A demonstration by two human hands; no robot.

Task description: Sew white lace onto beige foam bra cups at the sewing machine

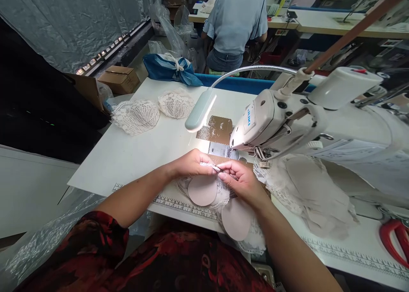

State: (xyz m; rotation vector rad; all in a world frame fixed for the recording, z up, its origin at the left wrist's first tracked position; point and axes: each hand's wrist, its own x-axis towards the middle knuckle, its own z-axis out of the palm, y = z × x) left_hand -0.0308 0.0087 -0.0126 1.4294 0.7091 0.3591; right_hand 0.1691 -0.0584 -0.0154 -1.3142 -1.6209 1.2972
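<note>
Both my hands meet in front of the sewing machine (255, 121), below its needle area. My left hand (193, 162) pinches the edge of a white lace bra piece (223, 196), which hangs over the table's front edge. A slim dark metal tool (227, 174), its kind unclear, is between the fingers of my right hand (244, 181), its tip close to my left fingertips. Beneath my hands, the lace carries two smooth beige round pads, an upper pad (202, 190) and a lower pad (236, 219). My fingers partly hide the pinched edge.
Two lace cups (136, 115) lie at the table's back left. A lit lamp (201, 109) arches over the table. Right of the machine bed are stacked lace and beige pieces (306, 190) and red-handled scissors (394, 241). Ahead, a person (236, 24) sits facing away.
</note>
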